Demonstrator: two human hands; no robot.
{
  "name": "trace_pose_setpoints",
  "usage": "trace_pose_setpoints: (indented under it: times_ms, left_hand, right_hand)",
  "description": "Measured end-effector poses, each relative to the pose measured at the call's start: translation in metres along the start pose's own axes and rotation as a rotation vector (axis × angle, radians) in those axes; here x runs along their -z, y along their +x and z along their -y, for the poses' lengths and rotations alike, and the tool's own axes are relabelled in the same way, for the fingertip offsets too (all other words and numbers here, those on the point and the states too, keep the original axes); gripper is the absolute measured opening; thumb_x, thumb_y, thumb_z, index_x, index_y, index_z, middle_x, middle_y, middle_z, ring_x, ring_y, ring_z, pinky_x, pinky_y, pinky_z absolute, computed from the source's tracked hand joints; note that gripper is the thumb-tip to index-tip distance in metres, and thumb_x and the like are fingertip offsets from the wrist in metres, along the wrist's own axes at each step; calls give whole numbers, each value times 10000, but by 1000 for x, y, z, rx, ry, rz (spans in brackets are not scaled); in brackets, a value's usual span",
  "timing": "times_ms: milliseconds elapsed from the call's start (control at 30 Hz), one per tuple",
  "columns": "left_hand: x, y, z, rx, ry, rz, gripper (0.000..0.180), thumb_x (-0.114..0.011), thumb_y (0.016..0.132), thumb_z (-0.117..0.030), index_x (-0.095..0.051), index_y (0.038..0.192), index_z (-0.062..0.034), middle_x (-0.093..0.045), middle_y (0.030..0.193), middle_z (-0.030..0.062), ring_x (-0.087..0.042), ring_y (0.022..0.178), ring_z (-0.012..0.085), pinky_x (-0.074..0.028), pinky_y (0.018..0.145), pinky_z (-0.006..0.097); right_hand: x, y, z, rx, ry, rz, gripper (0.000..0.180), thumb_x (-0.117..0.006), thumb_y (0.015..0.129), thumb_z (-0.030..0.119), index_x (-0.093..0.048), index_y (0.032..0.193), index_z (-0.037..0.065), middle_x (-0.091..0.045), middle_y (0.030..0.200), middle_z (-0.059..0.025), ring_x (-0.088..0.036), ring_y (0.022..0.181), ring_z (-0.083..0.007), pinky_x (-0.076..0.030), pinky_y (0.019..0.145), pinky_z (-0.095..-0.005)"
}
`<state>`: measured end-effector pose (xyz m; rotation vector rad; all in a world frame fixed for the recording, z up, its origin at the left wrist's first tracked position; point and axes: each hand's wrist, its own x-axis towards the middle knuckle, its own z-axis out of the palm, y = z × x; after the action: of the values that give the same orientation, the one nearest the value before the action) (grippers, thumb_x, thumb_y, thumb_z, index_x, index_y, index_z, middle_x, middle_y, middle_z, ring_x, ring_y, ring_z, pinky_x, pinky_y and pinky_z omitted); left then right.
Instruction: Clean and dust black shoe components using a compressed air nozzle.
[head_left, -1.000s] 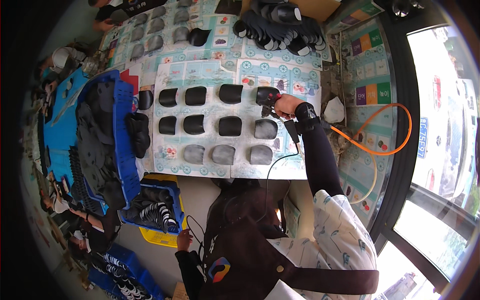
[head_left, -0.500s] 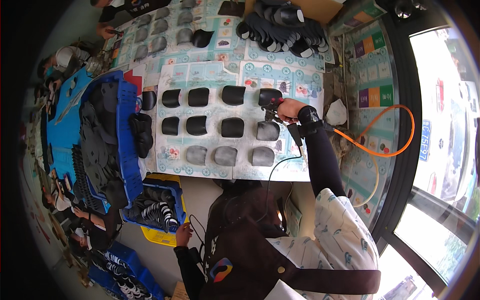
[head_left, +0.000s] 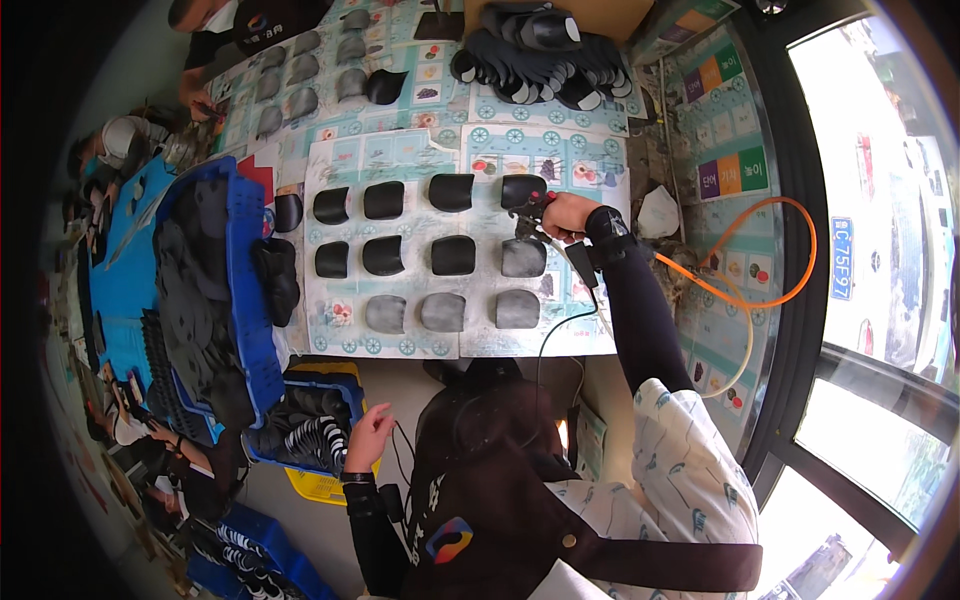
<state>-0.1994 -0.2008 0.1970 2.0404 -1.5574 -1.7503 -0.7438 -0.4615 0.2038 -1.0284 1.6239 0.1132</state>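
Note:
My right hand [head_left: 572,216] is wrapped round a dark spray gun [head_left: 527,213] with small red parts. The gun's head is over the gap between a glossy black curved piece [head_left: 518,190] and a dull grey curved piece [head_left: 523,258], at the right end of the rows. Further left, several glossy black pieces [head_left: 452,192] fill the two upper rows. Three dull grey pieces [head_left: 443,312] make up the nearest row. Low down beside my body, my left hand [head_left: 370,438] is raised off the table, its fingers loosely apart, with nothing visible in it.
An orange hose [head_left: 775,302] loops right of my forearm. Left of the pieces, a blue crate [head_left: 250,270] holds dark flat parts. Dark curved parts [head_left: 545,65] are heaped at the far edge. A co-worker's hand [head_left: 203,104] is at the far left of the table [head_left: 385,345].
My left hand has risen and its fingers have spread. My right hand keeps the spray gun by the right-end pieces. The view has shifted slightly, and the co-worker leans further in.

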Motion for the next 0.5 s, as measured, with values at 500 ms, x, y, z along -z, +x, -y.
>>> trace_pose_setpoints:
  times_ms: [500]
  left_hand:
    - [4, -53, 86, 233, -153, -161, 327, -578, 985, -201, -605, 1255, -19, -707, 882, 90, -643, 712, 149, -505, 670, 278]
  right_hand:
    - [0, 25, 14, -37, 33, 1, 83, -606, 636, 92, -586, 596, 21, -583, 579, -77, -537, 464, -196, -411, 446, -334]
